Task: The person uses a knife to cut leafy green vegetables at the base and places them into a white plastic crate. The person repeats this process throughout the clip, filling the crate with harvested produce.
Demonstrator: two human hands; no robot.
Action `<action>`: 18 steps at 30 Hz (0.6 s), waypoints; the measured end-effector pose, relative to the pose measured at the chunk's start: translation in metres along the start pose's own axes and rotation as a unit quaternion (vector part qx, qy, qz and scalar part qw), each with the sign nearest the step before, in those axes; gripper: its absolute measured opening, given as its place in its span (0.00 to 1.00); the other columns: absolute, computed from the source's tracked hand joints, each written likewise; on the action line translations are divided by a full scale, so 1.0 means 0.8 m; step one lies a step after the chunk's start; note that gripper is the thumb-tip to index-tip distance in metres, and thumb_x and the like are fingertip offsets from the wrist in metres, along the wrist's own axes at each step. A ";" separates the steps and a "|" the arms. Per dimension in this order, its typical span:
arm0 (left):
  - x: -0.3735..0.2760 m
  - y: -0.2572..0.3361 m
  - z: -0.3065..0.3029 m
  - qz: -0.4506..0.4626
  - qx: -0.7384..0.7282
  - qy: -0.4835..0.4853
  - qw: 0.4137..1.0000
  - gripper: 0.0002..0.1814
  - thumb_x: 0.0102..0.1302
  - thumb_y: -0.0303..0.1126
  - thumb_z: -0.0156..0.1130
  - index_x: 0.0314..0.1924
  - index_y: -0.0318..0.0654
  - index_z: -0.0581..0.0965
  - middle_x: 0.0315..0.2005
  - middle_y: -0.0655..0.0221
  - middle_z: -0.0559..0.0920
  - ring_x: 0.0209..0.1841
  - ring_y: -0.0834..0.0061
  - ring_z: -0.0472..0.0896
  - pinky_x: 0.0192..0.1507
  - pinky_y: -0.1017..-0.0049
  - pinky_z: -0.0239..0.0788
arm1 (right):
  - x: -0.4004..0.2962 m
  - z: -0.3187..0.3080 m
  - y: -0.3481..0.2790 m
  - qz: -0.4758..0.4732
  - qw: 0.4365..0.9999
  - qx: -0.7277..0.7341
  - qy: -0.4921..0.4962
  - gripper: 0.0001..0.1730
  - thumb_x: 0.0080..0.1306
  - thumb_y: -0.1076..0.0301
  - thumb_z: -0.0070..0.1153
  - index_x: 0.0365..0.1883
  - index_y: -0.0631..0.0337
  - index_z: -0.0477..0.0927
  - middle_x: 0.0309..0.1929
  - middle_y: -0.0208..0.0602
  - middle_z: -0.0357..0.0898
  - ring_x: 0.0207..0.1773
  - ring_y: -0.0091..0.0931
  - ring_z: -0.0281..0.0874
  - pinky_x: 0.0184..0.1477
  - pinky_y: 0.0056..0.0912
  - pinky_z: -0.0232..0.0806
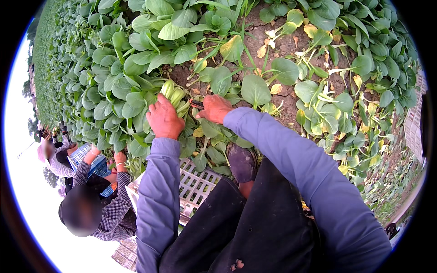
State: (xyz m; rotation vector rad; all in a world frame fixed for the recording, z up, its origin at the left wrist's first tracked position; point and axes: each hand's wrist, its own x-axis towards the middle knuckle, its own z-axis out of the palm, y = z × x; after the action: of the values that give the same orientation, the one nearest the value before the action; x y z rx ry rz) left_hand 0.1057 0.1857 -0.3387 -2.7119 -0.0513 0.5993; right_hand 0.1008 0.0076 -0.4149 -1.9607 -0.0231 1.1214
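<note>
My left hand (165, 117) is closed around a head of bok choy (173, 91), whose pale green stalks show just beyond my fingers. Its leaves merge with the dense planting on the left. My right hand (215, 108) grips a small cutting tool with an orange and black body (196, 103), pointing at the stalks from a short distance. Most of the tool is hidden in my fist, so its exact kind is unclear. Loose and yellowing leaves (256, 91) lie on the soil beside my right hand.
A white slatted plastic crate (198, 184) stands by my shoe (241, 162). At left, a co-worker (114, 211) reaches into the plants, with another person (56, 157) and a blue crate (80, 155) beyond. More bok choy (372, 44) grows at right, near another pale crate (414, 119).
</note>
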 end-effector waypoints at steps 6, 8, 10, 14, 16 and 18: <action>0.006 -0.019 0.009 -0.044 -0.079 -0.034 0.995 0.52 0.47 0.40 0.87 0.68 0.33 0.66 0.59 0.55 0.84 0.65 0.50 0.80 0.63 0.54 0.73 | 0.007 0.020 0.011 -0.033 0.999 -0.017 0.022 0.35 0.66 0.42 0.74 0.52 0.71 0.86 0.56 0.56 0.87 0.63 0.49 0.85 0.65 0.53 0.75; 0.002 -0.006 0.002 -0.035 -0.056 -0.044 0.997 0.54 0.46 0.40 0.87 0.69 0.32 0.65 0.58 0.55 0.84 0.63 0.51 0.80 0.61 0.54 0.74 | 0.011 0.021 0.013 -0.030 0.999 -0.019 0.008 0.36 0.66 0.42 0.74 0.53 0.71 0.86 0.58 0.55 0.86 0.65 0.49 0.83 0.66 0.53 0.74; -0.002 0.002 0.003 -0.024 -0.035 -0.021 0.999 0.54 0.46 0.40 0.86 0.70 0.32 0.65 0.57 0.56 0.84 0.61 0.52 0.81 0.60 0.54 0.75 | 0.017 0.025 0.013 -0.048 0.998 -0.034 0.011 0.36 0.66 0.42 0.74 0.54 0.71 0.85 0.60 0.55 0.85 0.66 0.49 0.83 0.67 0.53 0.74; -0.002 -0.008 0.018 -0.021 -0.037 0.010 0.999 0.56 0.45 0.36 0.85 0.72 0.30 0.64 0.53 0.58 0.84 0.57 0.53 0.82 0.57 0.53 0.75 | 0.020 0.031 0.002 -0.027 0.999 -0.022 0.000 0.37 0.66 0.43 0.74 0.56 0.71 0.85 0.60 0.55 0.85 0.66 0.49 0.83 0.68 0.52 0.74; 0.000 -0.001 0.014 -0.023 -0.034 -0.001 0.999 0.55 0.46 0.33 0.82 0.73 0.29 0.63 0.53 0.57 0.84 0.58 0.53 0.81 0.57 0.54 0.74 | 0.022 0.030 0.006 -0.017 1.000 -0.023 0.007 0.37 0.66 0.43 0.75 0.55 0.71 0.85 0.60 0.56 0.85 0.66 0.49 0.83 0.67 0.52 0.75; -0.002 0.001 0.016 -0.017 -0.019 0.009 1.000 0.55 0.47 0.29 0.80 0.75 0.28 0.62 0.53 0.57 0.83 0.58 0.53 0.81 0.58 0.55 0.73 | 0.021 0.029 0.007 -0.014 1.000 -0.022 0.004 0.38 0.66 0.42 0.75 0.55 0.71 0.85 0.59 0.55 0.86 0.65 0.49 0.84 0.67 0.52 0.75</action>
State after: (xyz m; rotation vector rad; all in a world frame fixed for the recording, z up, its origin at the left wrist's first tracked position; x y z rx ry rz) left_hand 0.0992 0.1890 -0.3494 -2.7468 -0.1042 0.5690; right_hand 0.0923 0.0261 -0.4355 -1.9987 -0.0718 1.1029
